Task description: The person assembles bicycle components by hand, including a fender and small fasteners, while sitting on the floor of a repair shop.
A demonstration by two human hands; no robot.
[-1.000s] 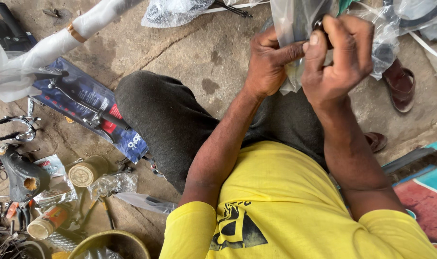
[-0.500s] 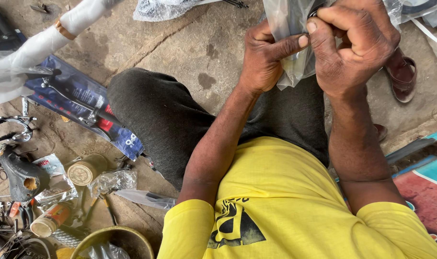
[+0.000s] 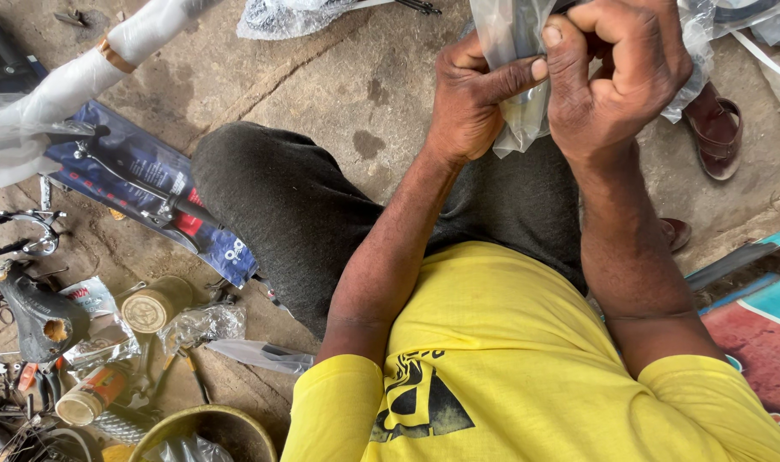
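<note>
Both of my hands are raised at the top of the head view, gripping a clear plastic bag (image 3: 517, 94) with a dark part inside it. My left hand (image 3: 471, 98) pinches the bag's side with thumb and fingers. My right hand (image 3: 617, 73) is curled tight around the bag's top, its thumb pressed next to my left fingers. What the bag holds is mostly hidden by my fingers. Below them are my dark trousers (image 3: 304, 214) and yellow shirt (image 3: 527, 359).
On the concrete floor to the left lie a blue-and-red package (image 3: 150, 192), a plastic-wrapped white tube (image 3: 82, 73), a small tin (image 3: 155, 304), a black saddle (image 3: 39, 312), loose tools and a yellow bowl (image 3: 203, 432). A brown sandal (image 3: 715, 128) lies at the right.
The view has drifted so my hands sit higher in the frame. My right hand has closed more tightly over the top of the bag, and the left keeps its pinch.
</note>
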